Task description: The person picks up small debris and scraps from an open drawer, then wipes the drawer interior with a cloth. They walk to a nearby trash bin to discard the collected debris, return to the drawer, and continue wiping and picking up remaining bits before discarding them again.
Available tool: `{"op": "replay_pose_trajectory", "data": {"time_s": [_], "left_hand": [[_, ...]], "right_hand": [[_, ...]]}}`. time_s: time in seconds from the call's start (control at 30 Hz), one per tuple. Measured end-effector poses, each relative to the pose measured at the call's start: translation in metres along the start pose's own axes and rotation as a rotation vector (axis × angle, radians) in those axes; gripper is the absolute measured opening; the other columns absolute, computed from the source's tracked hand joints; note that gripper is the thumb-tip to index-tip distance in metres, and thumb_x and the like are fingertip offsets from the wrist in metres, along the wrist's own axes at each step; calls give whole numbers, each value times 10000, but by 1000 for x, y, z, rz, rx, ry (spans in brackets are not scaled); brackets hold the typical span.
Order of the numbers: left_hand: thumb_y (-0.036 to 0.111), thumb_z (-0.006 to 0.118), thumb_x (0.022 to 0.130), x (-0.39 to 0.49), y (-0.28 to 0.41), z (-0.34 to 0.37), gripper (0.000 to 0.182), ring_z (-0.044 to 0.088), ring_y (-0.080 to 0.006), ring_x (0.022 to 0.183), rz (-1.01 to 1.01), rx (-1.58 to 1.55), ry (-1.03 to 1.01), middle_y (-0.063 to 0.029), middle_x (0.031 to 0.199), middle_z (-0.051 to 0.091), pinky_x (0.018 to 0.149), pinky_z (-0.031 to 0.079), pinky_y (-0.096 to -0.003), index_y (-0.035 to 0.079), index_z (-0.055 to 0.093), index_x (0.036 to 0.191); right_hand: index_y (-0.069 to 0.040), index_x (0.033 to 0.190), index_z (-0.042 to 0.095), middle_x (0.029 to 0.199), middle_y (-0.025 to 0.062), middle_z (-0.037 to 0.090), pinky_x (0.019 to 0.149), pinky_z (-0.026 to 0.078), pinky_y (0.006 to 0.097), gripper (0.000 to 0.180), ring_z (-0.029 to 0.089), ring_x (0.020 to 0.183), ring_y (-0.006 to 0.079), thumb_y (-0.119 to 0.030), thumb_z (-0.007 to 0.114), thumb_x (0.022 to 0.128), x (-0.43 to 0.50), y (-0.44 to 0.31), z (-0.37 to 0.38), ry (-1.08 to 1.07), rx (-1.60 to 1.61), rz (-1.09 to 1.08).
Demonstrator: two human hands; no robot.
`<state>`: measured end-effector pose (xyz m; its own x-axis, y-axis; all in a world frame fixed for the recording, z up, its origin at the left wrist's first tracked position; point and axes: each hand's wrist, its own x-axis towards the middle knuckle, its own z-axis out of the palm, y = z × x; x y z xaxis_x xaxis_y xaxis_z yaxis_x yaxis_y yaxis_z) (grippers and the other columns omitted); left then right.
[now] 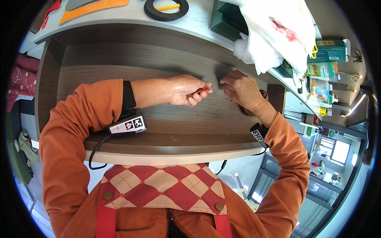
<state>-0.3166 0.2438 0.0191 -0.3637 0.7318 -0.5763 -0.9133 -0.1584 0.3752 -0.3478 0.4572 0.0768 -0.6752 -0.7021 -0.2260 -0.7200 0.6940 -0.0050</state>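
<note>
Both my hands are over an open wooden drawer (178, 144). My left hand (187, 90) is closed around a small red item (204, 89), mostly hidden by the fingers; its kind cannot be told. Just to the right, the fingers of my right hand (242, 89) pinch a small thin item near the drawer's back wall, too small to name. Several thin dark bits (217, 110) lie scattered on the drawer floor below the hands. A dark brown rounded object (263, 94) sits partly hidden behind my right wrist.
On the counter behind the drawer are a black ring-shaped roll (150, 12), an orange flat item (95, 9), a dark green box (223, 22) and a white plastic bag (268, 35). Packets and boxes (327, 50) line the right side. The drawer's walls surround both hands.
</note>
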Motion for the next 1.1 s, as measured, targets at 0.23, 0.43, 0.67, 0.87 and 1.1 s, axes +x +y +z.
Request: {"op": "replay_pose_trajectory", "data": {"time_s": [0.23,0.43,0.67,0.87,1.1], "left_hand": [[272,452,1025,2,3,-1,247,306,-50,539,7,-28,-2,53,671,402,436,242,-205,82,498,873],[261,449,1023,0,6,-2,258,489,-99,640,63,-10,36,-19,754,530,554,435,-227,48,544,912],[183,439,1014,0,7,4,230,596,-189,749,100,4,52,-108,886,588,693,555,-317,-11,560,982],[202,461,1010,-3,9,1,224,541,-130,653,68,-26,-4,-55,807,555,569,496,-260,16,555,926],[297,438,1030,1,18,-1,275,295,-47,536,23,42,-14,62,662,383,443,249,-200,94,497,854]], "right_hand": [[-65,799,630,828,63,627,635,536,333,97,628,839,215,-142,650,743,17,1,17,43,-311,-273],[-81,780,615,792,67,610,609,522,335,120,624,816,233,-128,679,691,17,-9,-9,121,-97,-201],[-71,763,583,787,67,556,672,517,353,171,587,791,236,-102,710,653,18,-51,-41,241,101,-346],[-82,817,587,786,55,563,667,518,359,171,606,759,234,-107,707,697,19,-48,-47,207,129,-246],[-83,916,652,899,75,635,677,521,344,122,638,790,246,-86,656,795,7,15,-30,51,82,41]]}}
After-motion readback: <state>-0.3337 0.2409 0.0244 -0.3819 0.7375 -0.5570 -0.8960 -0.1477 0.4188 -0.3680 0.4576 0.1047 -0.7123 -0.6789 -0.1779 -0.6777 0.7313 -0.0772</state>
